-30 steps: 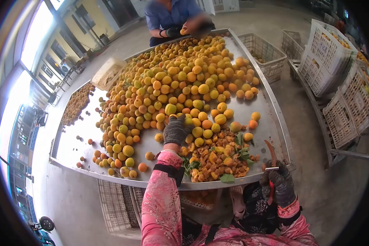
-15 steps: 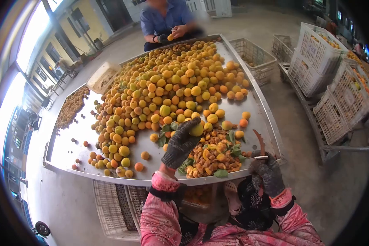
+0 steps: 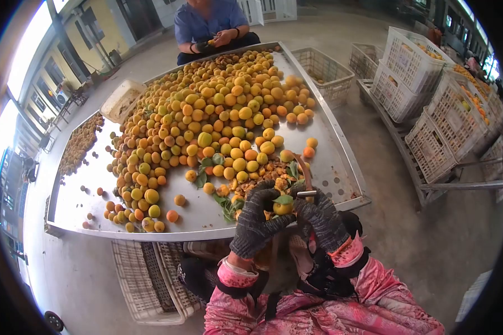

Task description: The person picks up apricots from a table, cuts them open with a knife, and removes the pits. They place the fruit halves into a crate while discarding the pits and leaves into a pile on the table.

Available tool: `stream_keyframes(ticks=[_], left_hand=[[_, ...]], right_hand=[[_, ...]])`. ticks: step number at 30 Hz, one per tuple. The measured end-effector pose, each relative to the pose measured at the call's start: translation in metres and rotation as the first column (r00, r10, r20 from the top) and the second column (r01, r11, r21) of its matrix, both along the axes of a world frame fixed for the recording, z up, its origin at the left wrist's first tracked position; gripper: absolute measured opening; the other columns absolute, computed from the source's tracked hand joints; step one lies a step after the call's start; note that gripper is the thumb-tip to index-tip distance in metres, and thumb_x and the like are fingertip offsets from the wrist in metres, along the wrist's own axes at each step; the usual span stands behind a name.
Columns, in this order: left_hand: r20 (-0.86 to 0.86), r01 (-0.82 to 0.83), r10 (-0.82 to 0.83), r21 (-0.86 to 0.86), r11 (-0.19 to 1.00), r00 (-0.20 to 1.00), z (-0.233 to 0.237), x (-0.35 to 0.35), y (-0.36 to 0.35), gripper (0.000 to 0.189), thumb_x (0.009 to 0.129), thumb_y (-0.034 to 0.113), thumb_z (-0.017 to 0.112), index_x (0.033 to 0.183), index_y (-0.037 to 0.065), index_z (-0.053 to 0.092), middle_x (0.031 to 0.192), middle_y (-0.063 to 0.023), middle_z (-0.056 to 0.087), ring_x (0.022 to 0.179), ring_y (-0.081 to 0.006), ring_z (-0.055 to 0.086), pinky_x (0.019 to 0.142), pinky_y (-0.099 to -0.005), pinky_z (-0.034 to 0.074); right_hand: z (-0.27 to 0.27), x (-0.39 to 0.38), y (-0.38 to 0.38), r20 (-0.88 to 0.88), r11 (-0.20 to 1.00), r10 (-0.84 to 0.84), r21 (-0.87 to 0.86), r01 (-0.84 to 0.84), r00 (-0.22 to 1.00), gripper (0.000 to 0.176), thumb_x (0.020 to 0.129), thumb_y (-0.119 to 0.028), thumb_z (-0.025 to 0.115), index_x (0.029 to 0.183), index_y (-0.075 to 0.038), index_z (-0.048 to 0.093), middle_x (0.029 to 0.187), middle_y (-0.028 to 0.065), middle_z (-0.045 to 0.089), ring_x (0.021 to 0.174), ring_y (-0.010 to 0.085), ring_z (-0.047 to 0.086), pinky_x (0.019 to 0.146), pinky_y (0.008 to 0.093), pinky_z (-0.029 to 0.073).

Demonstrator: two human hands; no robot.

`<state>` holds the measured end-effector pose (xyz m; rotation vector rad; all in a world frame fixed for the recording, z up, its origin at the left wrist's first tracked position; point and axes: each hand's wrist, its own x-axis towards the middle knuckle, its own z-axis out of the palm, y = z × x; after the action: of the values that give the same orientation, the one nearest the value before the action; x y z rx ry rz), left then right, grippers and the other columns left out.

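Note:
In front of me, at the near edge of the metal table (image 3: 335, 156), my left hand (image 3: 254, 220) in a dark knitted glove grips a yellow apricot (image 3: 283, 209) with a green leaf on its top. My right hand (image 3: 325, 223), gloved alike, is closed around a knife (image 3: 307, 194) with a thin curved brown blade and a silvery band. Its fingertips come right up to the apricot. Partly hidden behind both hands lies a pile of cut apricot pieces (image 3: 274, 170) mixed with leaves. Whole apricots (image 3: 207, 120) are heaped beyond.
Across the table sits a person in a blue shirt (image 3: 209, 25), hands around a small fruit. A pale plastic tub (image 3: 122, 100) rests on the left rim. Stacked white crates (image 3: 411, 61) stand on a cart at right; another crate (image 3: 145, 279) is on the floor below.
My left hand has brought its apricot down from over the cut pile toward me. My right hand, with the knife, has moved left and up to meet it. The view has shifted slightly.

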<state>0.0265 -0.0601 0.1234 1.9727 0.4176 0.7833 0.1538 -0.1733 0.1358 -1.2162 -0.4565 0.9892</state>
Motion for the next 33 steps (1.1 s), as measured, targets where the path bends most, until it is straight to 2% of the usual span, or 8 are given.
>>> stream_keyframes(ticks=[4,6,9,21,23,24,32,33], left_hand=[[0.211,0.154,-0.032,-0.591,0.792,0.977,-0.011,-0.004,-0.020,0.055,0.074,0.007,0.071,0.122,0.000,0.046,0.113,-0.0094,0.054,0.102,-0.0174,0.053,0.086,-0.0289,0.045],[0.196,0.149,-0.029,-0.637,0.756,0.980,-0.003,-0.008,-0.027,0.054,0.076,0.006,0.068,0.125,0.000,0.044,0.112,-0.0088,0.054,0.100,-0.0161,0.053,0.085,-0.0280,0.045],[0.189,0.169,-0.048,-0.708,0.686,0.981,-0.002,-0.012,-0.034,0.053,0.082,0.002,0.061,0.130,0.001,0.040,0.111,-0.0076,0.055,0.099,-0.0139,0.053,0.086,-0.0268,0.045],[0.376,0.191,0.197,-0.775,0.603,0.905,-0.008,-0.016,-0.041,0.056,0.082,-0.002,0.055,0.134,0.004,0.034,0.121,-0.0102,0.048,0.110,-0.0207,0.050,0.094,-0.0338,0.043],[0.369,0.186,0.197,-0.778,0.601,0.908,-0.010,-0.018,-0.038,0.059,0.082,-0.003,0.053,0.136,0.005,0.030,0.123,-0.0110,0.046,0.110,-0.0233,0.050,0.094,-0.0344,0.042],[0.380,0.170,0.216,-0.760,0.627,0.899,-0.009,-0.018,-0.038,0.061,0.082,-0.003,0.053,0.137,0.006,0.028,0.124,-0.0119,0.045,0.109,-0.0247,0.051,0.094,-0.0346,0.042],[0.371,0.162,0.221,-0.764,0.624,0.902,-0.009,-0.025,-0.037,0.059,0.087,0.005,0.051,0.138,0.001,0.022,0.125,-0.0127,0.043,0.107,-0.0236,0.052,0.094,-0.0343,0.041],[0.353,0.118,0.261,-0.768,0.630,0.899,-0.007,-0.024,-0.038,0.058,0.087,0.010,0.055,0.137,0.002,0.027,0.121,-0.0118,0.048,0.102,-0.0226,0.055,0.091,-0.0339,0.044]], right_hand=[[0.003,-0.007,0.001,0.114,0.991,0.019,0.129,-0.034,0.993,0.029,0.079,-0.017,0.069,0.103,-0.004,0.059,0.079,0.0009,0.061,0.055,0.0047,0.053,0.046,0.0185,0.041],[0.008,-0.003,-0.004,-0.097,0.995,0.087,-0.032,-0.091,0.991,0.028,0.079,-0.017,0.069,0.101,-0.003,0.061,0.081,0.0019,0.062,0.060,0.0049,0.055,0.051,0.0188,0.044],[0.005,0.000,-0.004,0.013,0.986,0.107,-0.131,-0.104,0.994,0.027,0.079,-0.017,0.069,0.100,-0.002,0.061,0.082,0.0017,0.063,0.065,0.0045,0.056,0.054,0.0192,0.045],[-0.020,0.016,0.009,-0.201,0.980,-0.130,0.122,0.157,0.971,0.022,0.081,-0.015,0.065,0.098,-0.002,0.060,0.065,0.0006,0.058,0.045,0.0070,0.051,0.039,0.0207,0.039],[-0.011,0.024,0.012,0.303,0.962,-0.137,-0.187,0.200,0.943,0.031,0.081,-0.018,0.066,0.105,0.000,0.058,0.073,0.0074,0.062,0.054,0.0160,0.058,0.048,0.0272,0.047],[-0.046,0.044,0.012,0.733,0.949,0.046,-0.245,0.200,0.679,0.045,0.080,-0.021,0.065,0.117,0.001,0.051,0.089,0.0168,0.062,0.073,0.0271,0.062,0.066,0.0342,0.050],[-0.022,0.031,-0.004,0.716,0.973,0.045,-0.189,0.132,0.697,0.046,0.082,-0.018,0.062,0.121,0.001,0.046,0.103,0.0220,0.059,0.090,0.0326,0.060,0.078,0.0387,0.048],[-0.023,0.033,-0.010,0.966,0.990,-0.007,-0.031,0.140,0.259,0.039,0.083,-0.016,0.061,0.117,0.001,0.050,0.102,0.0219,0.059,0.088,0.0329,0.060,0.077,0.0384,0.049]])
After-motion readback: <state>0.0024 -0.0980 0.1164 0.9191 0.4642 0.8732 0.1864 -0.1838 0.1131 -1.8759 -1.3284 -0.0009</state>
